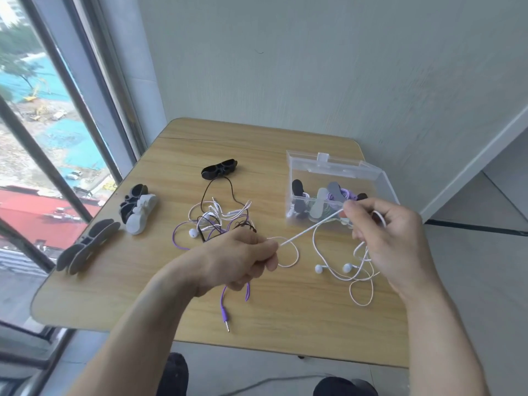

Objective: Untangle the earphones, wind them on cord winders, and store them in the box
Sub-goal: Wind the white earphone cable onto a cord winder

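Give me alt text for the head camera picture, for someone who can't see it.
Two bare hands stretch a white earphone cord taut above a wooden table, the left hand and right hand each pinching it. Behind lie a tangle of earphones, loose cord winders and a clear box holding wound sets.

Both forearms reach forward, bare. The left hand (243, 258) is curled into a fist — knuckles up. The right hand (383, 232) sits higher, thumb and forefinger pinched — other fingers loosely bent.

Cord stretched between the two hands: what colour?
White. The cord runs taut from the left hand to the right hand; head view shows it.
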Available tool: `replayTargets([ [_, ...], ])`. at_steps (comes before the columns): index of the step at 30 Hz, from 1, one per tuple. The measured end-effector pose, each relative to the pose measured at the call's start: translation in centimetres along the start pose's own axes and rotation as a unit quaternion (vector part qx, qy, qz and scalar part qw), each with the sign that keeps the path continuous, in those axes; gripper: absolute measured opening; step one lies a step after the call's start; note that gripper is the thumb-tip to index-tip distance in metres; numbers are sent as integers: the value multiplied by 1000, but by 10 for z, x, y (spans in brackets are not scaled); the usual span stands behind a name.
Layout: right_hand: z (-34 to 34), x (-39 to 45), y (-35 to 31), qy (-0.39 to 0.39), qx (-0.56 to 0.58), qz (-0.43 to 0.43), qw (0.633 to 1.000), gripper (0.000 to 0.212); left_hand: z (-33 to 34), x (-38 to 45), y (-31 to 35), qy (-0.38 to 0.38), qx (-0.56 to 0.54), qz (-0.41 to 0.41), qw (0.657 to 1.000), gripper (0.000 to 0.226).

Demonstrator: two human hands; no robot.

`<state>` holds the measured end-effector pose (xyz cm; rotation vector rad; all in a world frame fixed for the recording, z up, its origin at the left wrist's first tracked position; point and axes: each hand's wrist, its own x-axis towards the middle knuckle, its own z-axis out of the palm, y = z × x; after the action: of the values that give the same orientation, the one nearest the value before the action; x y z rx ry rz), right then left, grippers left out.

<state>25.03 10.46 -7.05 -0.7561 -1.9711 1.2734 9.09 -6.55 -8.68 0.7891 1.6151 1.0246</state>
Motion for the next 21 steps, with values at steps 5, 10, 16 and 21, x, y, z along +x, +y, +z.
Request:
replayTargets([
  [5, 6, 4, 11, -1, -50, 22, 998, 25, -10, -4, -1, -54, -206, 89, 973, 18],
  [10, 15, 1, 8, -124, -92, 67, 986, 21, -16, -4, 3, -2, -319, 204, 925, 24],
  [16, 38, -11, 1, -284, -152, 70, 944, 24, -10, -1, 9, 150, -382, 185, 893, 26],
  [21, 60, -26, -7, -359, -142, 34, 922, 20, -2, 1, 2, 232, -195, 194, 933, 19],
])
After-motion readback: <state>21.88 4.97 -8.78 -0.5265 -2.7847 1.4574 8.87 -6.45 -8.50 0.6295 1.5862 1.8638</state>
